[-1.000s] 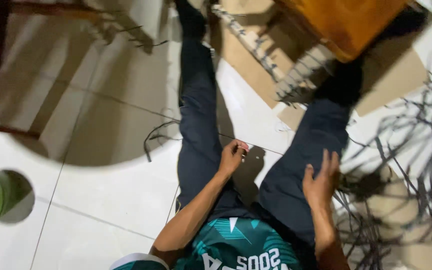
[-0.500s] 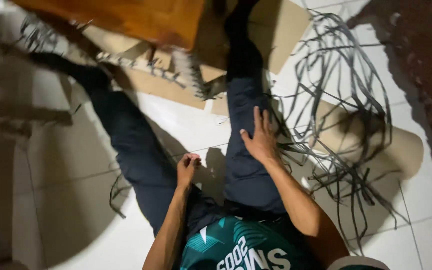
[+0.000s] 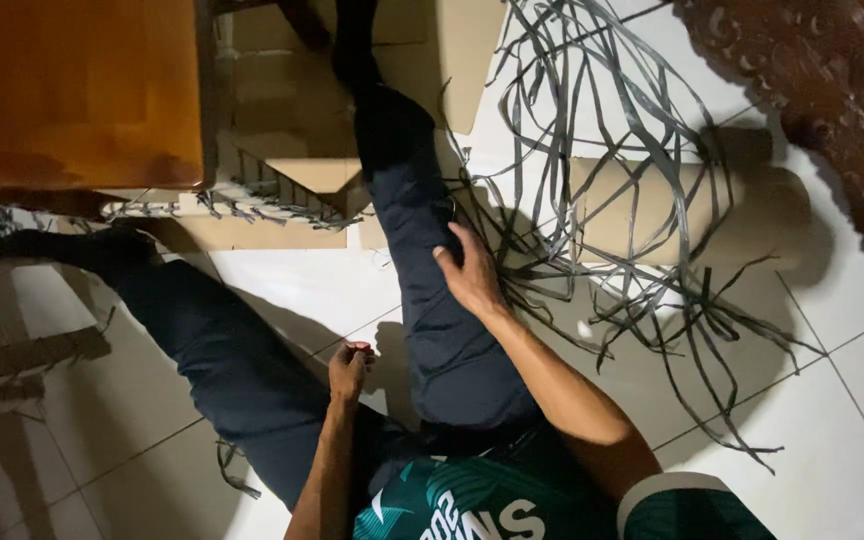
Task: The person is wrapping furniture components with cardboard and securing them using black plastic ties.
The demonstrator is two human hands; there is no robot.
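I sit on a white tiled floor with both legs in dark trousers stretched forward. My right hand (image 3: 470, 275) lies with fingers spread on my right thigh (image 3: 432, 300), at the edge of a tangle of long grey plastic strips (image 3: 602, 150). My left hand (image 3: 349, 368) is closed into a loose fist between my legs, just above the floor; whether it pinches something small I cannot tell. A partly woven piece of grey strips on cardboard (image 3: 272, 195) lies by my feet.
An orange-brown wooden panel (image 3: 72, 90) stands at the upper left. Flat cardboard (image 3: 452, 50) and a cardboard roll (image 3: 652, 210) lie under the strips. Carved dark wooden furniture (image 3: 832, 90) fills the upper right. A wooden frame (image 3: 12, 370) sits at the left edge.
The view has swung to the right, bringing the strip tangle and carved furniture into sight. My right hand has slid up the thigh toward the strips. My left hand stays closed.
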